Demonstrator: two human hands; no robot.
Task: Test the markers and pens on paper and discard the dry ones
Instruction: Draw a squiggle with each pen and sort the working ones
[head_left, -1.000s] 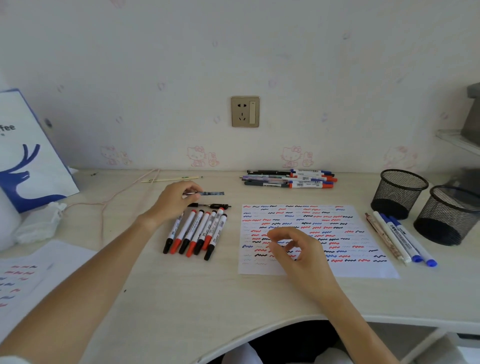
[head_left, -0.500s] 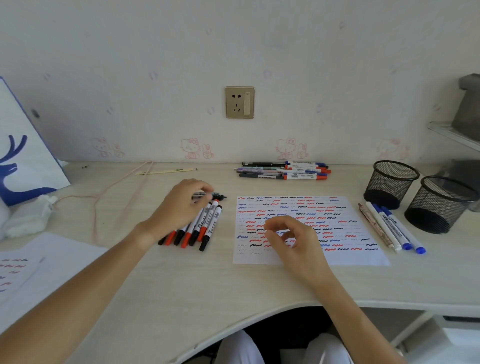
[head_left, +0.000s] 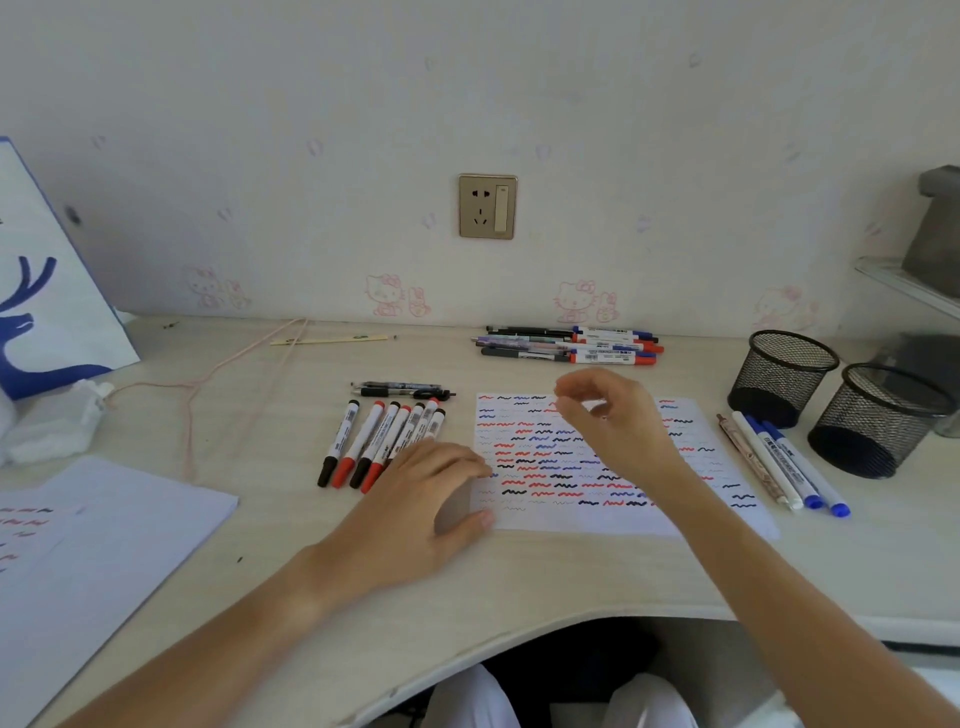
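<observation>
A test sheet (head_left: 550, 519) covered in red, blue and black squiggles lies mid-desk. My left hand (head_left: 421, 499) rests at its left edge, fingers spread, holding nothing. My right hand (head_left: 613, 421) hovers above the sheet's upper part with loosely curled fingers, blurred, and I see nothing in it. A row of several red and black markers (head_left: 379, 441) lies left of the sheet, with two dark pens (head_left: 402, 389) across their far ends. Another pile of pens (head_left: 571, 345) lies by the wall. Three pens (head_left: 779, 462) lie right of the sheet.
Two black mesh cups (head_left: 784, 376) (head_left: 878, 421) stand at the right. A stack of paper (head_left: 104, 525) lies front left, with a white bag with a blue deer (head_left: 36, 291) and crumpled tissue (head_left: 57, 421) behind it. A pink cord (head_left: 208, 379) and a thin stick (head_left: 332, 340) lie near the wall.
My left hand has left the markers and come down to the sheet's left edge. My right hand has risen from the sheet's lower part toward its top.
</observation>
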